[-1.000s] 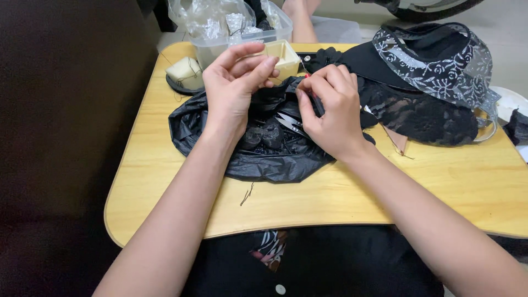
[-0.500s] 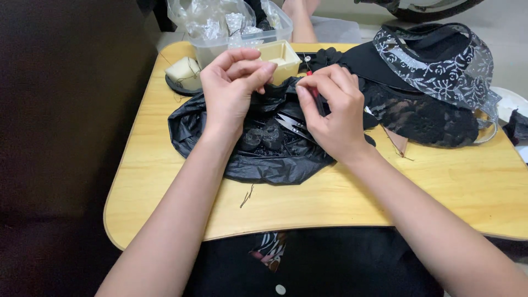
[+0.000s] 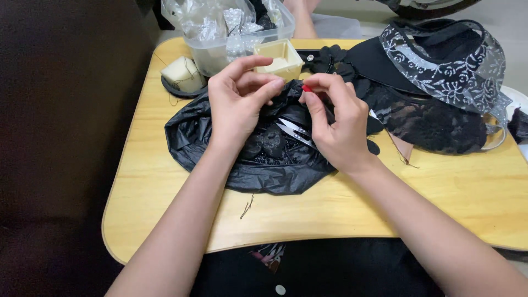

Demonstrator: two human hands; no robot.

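Resting on one wooden lap table (image 3: pixel 165 181), from left: one cream thread spool (image 3: pixel 183 73), one clear plastic tub (image 3: pixel 231 47), one cream square dish (image 3: pixel 279 57), one black plastic bag (image 3: pixel 220 143). Above the bag, the left hand (image 3: pixel 239 104) curls its fingers toward the right hand (image 3: pixel 335 126), which pinches a red-tipped bit (image 3: pixel 306 88); one pair of thread snips (image 3: pixel 294 132) lies beneath. One lace-trimmed visor (image 3: pixel 440 66) sits far right.

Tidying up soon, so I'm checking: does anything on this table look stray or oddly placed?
A loose thread scrap lies on the bare wooden table, below the black plastic bag. Small thread snips rest open on that bag beneath the right hand.
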